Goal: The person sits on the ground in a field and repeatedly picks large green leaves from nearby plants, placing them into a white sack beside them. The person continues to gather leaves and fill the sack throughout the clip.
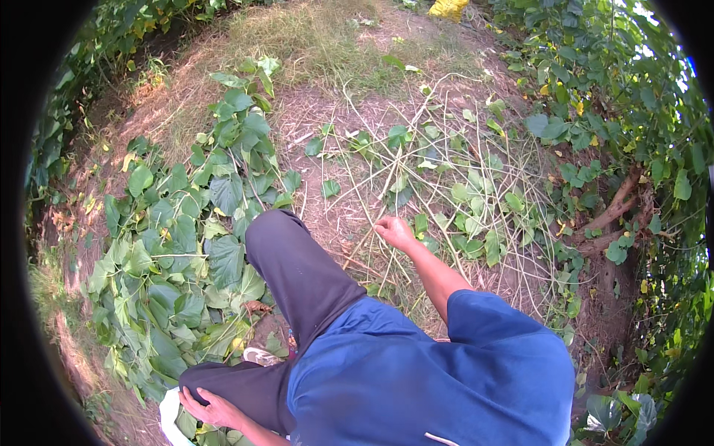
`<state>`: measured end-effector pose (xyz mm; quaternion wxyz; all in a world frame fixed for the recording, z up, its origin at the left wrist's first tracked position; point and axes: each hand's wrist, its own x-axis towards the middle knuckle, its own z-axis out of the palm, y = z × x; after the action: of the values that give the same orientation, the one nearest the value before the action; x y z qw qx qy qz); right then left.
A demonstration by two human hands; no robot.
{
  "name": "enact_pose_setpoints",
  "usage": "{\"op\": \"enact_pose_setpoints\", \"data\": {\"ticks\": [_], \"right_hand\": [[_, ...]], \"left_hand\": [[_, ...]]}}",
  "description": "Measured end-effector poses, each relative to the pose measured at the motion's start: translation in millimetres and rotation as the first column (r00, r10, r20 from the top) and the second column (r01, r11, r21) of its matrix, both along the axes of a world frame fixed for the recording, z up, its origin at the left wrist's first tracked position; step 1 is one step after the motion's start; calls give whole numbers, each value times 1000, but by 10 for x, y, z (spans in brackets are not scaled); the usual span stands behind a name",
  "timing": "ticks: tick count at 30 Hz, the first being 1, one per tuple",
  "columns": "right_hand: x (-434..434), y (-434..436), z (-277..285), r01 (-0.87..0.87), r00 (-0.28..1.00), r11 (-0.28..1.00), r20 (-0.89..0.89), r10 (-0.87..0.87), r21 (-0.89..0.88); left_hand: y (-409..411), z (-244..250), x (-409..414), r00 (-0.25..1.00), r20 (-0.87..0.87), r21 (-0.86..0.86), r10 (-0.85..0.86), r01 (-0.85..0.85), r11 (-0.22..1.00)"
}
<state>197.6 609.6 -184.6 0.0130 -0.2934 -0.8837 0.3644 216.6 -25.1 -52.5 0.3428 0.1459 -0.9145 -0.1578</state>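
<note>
My right hand [395, 232] is reached out over a heap of thin, mostly bare branches [399, 161]. Its fingers are curled, and a pale stem runs right by the fingertips; whether they grip it is unclear. Down at the lower left, my left hand [212, 410] has its fingers apart beside my bent knee [203, 379]. It is close to the rim of a white bag [169, 415], and green leaves [187, 422] show inside the bag. A large pile of leafy cuttings [167, 301] with broad green leaves spreads left of my legs.
Leafy bushes stand on both sides, with a thick woody trunk [611, 217] at the right. Dry grass [312, 39] and bare soil lie ahead. A yellow sack [448, 9] is at the far top. My shoe [261, 355] is beside the leaf pile.
</note>
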Motion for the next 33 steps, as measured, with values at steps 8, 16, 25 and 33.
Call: {"op": "enact_pose_setpoints", "data": {"ticks": [8,16,25,33], "right_hand": [[-976,-1136,1386,-236,887,928,-454,85,-288],[-870,-2282,1923,-329,709,887,-536,459,325],[-850,-2329,1816,-309,690,903,-583,430,300],[-844,-2300,1796,-277,675,908,-610,416,313]], "left_hand": [[-154,-41,125,999,-44,-10,8,-9,1000],[-128,-19,116,997,-82,-4,-6,6,1000],[-152,-23,182,995,-100,31,-21,24,999],[-176,-54,172,994,-105,10,-34,35,999]]}}
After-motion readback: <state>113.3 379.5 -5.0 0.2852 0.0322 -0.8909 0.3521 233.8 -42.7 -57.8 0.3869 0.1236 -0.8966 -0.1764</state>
